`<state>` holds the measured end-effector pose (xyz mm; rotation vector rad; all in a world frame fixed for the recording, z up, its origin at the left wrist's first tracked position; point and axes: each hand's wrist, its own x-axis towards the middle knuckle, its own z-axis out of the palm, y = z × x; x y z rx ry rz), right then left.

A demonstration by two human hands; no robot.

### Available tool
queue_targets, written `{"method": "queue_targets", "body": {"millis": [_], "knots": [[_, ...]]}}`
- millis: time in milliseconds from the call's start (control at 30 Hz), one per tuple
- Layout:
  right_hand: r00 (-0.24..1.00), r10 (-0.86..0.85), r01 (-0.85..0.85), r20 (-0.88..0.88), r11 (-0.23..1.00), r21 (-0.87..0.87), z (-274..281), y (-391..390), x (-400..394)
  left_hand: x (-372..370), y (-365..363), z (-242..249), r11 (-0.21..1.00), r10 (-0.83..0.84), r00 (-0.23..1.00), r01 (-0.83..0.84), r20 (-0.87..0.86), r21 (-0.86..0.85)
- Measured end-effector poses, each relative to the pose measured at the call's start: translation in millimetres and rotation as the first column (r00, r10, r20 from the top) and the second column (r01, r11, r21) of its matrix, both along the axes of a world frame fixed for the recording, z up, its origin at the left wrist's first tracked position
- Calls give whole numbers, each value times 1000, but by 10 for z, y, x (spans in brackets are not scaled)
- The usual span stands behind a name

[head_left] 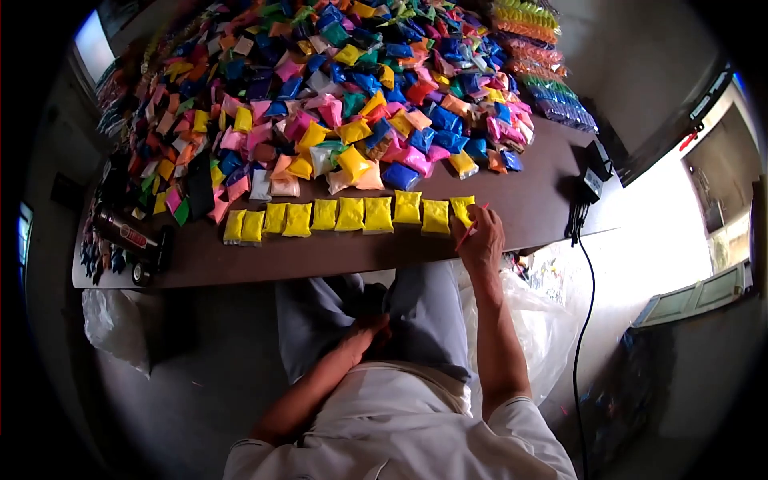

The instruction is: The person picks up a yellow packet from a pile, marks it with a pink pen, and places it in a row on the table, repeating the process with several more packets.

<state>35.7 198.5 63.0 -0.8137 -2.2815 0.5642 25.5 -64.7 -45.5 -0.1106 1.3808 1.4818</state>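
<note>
A row of small yellow packets (350, 214) lies along the near part of the brown table. At the row's right end is my right hand (482, 234), closed around a thin red stick (467, 234), with its fingers right at the last yellow packet (462, 210). My left hand (370, 330) rests in my lap, below the table edge, its fingers in shadow and partly hidden.
A big heap of colourful packets (416, 104) covers the back of the table (552, 200). Strips of packets (552, 88) are stacked at back right. A black adapter (592, 182) with a cable sits right; a dark cylinder (124, 230) lies left. Plastic bags (116, 324) hang below.
</note>
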Motion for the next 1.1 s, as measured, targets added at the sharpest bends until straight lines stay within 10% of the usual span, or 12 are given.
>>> {"method": "queue_targets", "body": {"millis": [67,600,800,1100], "knots": [[993,112,-93,-42,946,310,3,-25,3,-5,-11,-6,999,-37,999,38,-29,28],[967,97,-40,-237,971,237,-126,123,-136,-14,-41,-211,986,56,998,-52,18,-159],[896,-68,-6,-440,986,-166,-248,258,-72,-116,-110,-186,993,78,996,-74,39,-89],[895,-128,118,-427,992,-48,-334,256,-130,-340,-164,-361,979,201,955,-206,220,-1]]}}
